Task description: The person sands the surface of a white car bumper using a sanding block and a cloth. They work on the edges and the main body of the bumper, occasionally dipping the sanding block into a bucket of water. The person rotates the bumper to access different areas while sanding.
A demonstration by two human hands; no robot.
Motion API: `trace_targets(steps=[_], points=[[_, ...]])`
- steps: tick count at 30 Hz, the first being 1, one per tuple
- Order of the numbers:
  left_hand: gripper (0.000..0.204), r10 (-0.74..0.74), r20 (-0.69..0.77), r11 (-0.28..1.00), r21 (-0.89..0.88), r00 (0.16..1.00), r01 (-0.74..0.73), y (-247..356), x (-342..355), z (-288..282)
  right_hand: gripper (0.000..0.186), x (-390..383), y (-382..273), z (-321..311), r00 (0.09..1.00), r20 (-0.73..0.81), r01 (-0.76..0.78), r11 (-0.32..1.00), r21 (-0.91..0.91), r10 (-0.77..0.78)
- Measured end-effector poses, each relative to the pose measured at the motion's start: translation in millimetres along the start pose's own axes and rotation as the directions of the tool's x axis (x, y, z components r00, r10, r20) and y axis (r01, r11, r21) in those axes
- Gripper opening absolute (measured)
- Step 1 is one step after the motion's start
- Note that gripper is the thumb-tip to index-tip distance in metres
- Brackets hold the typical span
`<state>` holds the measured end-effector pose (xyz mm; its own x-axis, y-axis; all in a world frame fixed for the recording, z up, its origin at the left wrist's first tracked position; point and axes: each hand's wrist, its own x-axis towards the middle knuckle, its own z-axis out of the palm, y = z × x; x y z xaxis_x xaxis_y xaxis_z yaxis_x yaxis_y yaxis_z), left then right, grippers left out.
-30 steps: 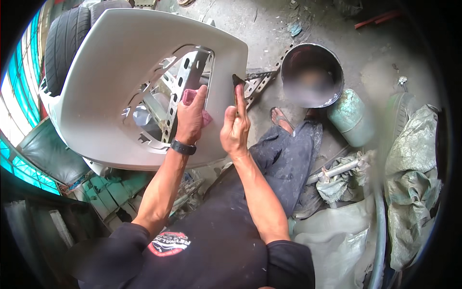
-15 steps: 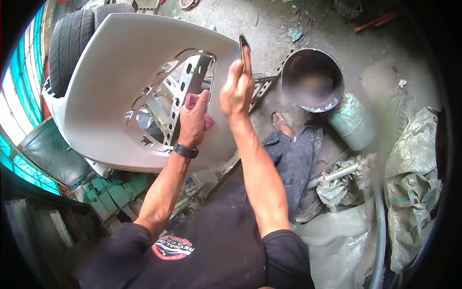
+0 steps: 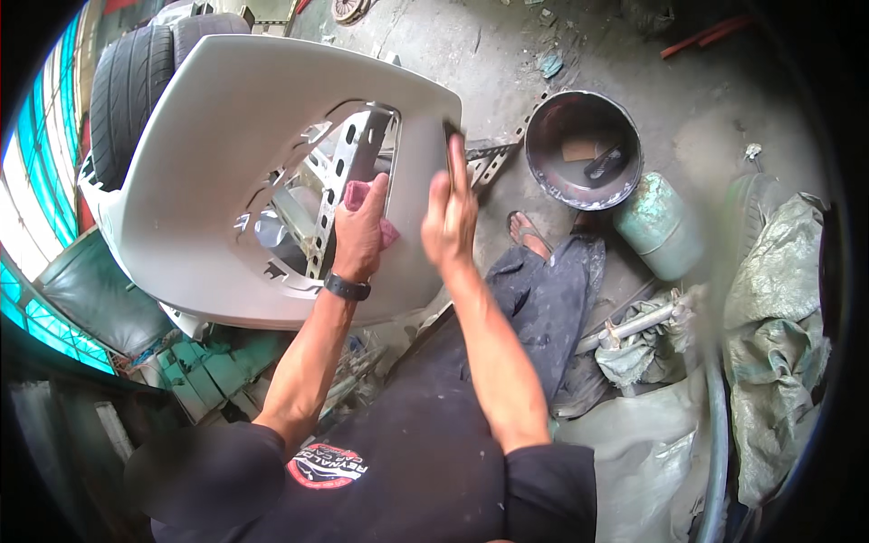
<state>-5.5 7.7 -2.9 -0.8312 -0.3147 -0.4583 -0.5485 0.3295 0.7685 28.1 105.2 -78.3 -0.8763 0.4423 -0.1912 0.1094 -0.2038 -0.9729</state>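
A large light-grey car bumper point(image 3: 186, 181) with a wide opening lies in front of me. My left hand point(image 3: 360, 240) is closed on a crumpled pink cloth or sponge point(image 3: 389, 233) beside the opening's right edge. Over the bumper's right-hand end, my right hand point(image 3: 451, 226) grips a thin, dark, flat piece point(image 3: 451, 140), seen edge-on, with fingers stretched along it. It looks like a sanding pad, but its kind is unclear. Whether it touches the surface cannot be made out. A perforated metal stand point(image 3: 342, 163) shows through the opening.
A dark bucket point(image 3: 543, 190) with a few things inside stands to the right, beside a worn green gas cylinder point(image 3: 661, 226). Tyres point(image 3: 131, 90) stand behind the bumper at the left. Crumpled grey sacks point(image 3: 769, 281) and a hose point(image 3: 713, 434) lie at the right.
My right hand has come nearer to me along the bumper's right end, with the dark flat piece in it. My left hand has barely moved and still holds the pink cloth or sponge.
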Motion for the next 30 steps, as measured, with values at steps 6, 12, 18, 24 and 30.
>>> trace_targets(steps=[6,12,18,24,30], points=[[0.021,0.019,0.032,1.0,-0.02,0.999,-0.018,3.8,0.3,0.9,0.059,32.6,-12.6,17.2,0.984,-0.105,-0.137,0.989,0.059,0.142],[0.02,0.021,0.028,0.999,-0.041,0.999,-0.02,3.2,-2.4,2.8,0.063,-32.4,-2.6,-2.9,0.995,0.083,-0.062,0.988,0.141,0.051],[0.019,-0.012,0.039,1.0,0.007,0.999,0.011,-4.9,0.0,-7.0,0.059,60.2,-26.1,9.1,0.994,-0.054,-0.08,0.97,0.228,0.095],[0.02,-0.003,0.031,1.0,-0.027,1.0,0.004,-1.6,-3.3,-3.3,0.065,-37.9,2.1,10.8,0.997,-0.006,-0.071,0.985,0.16,0.072],[0.019,-0.03,-0.005,0.999,0.035,1.0,0.03,-3.1,-9.3,-2.9,0.057,49.0,-16.4,7.4,0.997,-0.077,0.003,0.99,0.139,0.007]])
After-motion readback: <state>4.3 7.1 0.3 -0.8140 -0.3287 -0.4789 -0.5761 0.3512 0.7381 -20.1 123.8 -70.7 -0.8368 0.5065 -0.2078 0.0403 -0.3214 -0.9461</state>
